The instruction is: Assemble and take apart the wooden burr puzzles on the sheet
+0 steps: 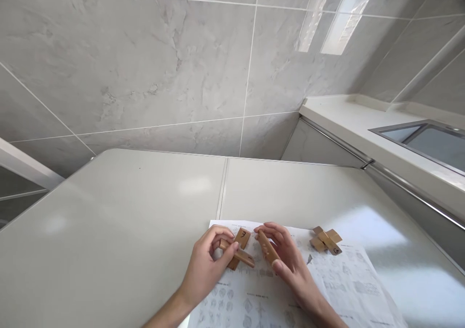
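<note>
Two crossed wooden puzzle pieces (242, 238) are held between the thumb and fingers of my left hand (205, 257); dark marks show on both pieces. My right hand (288, 255) grips a single wooden puzzle piece (268, 247) lengthwise, thumb at its near end and fingertips at its far end. A small gap separates this piece from the crossed pair. Both hands are over a printed sheet (261, 296) with diagrams. To the right of my right hand, an interlocked wooden puzzle (326, 241) rests on the sheet.
Beneath the sheet is a pale table (138, 221) with a seam across it. A grey tiled wall (163, 66) stands behind. On the right runs a white counter (337, 115) with an inset sink (432, 141) and a metal rail along its front.
</note>
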The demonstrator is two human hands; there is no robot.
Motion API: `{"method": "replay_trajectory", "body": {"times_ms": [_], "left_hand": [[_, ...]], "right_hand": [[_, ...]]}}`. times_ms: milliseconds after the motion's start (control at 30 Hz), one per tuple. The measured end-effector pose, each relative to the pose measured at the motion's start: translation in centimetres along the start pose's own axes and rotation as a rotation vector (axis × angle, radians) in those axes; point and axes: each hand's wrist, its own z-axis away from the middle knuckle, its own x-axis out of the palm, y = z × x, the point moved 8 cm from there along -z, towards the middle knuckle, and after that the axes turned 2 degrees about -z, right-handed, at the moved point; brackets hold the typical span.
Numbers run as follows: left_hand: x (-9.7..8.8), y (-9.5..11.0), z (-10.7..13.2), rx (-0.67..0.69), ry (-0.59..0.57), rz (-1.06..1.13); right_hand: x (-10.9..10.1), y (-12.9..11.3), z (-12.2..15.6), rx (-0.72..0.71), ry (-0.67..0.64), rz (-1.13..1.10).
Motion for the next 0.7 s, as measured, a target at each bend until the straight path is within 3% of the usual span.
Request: {"method": "replay_trajectory", "body": {"times_ms": [233, 500, 700], "left_hand": [[-0.8, -0.6, -0.4, -0.185, 0.006, 0.268], [-1.4, -2.1, -0.6, -0.225, 0.067, 0.379], [-1.5, -2.2, -0.6, -0.216, 0.083, 0.409]], "right_hand": [[0.4, 0.1, 0.3, -0.026, 0.056, 0.292], [0.7, 0.6, 0.5, -0.018, 0.122, 0.665], [1.9, 0.4, 0.7, -0.120, 0.060, 0.792]]}}
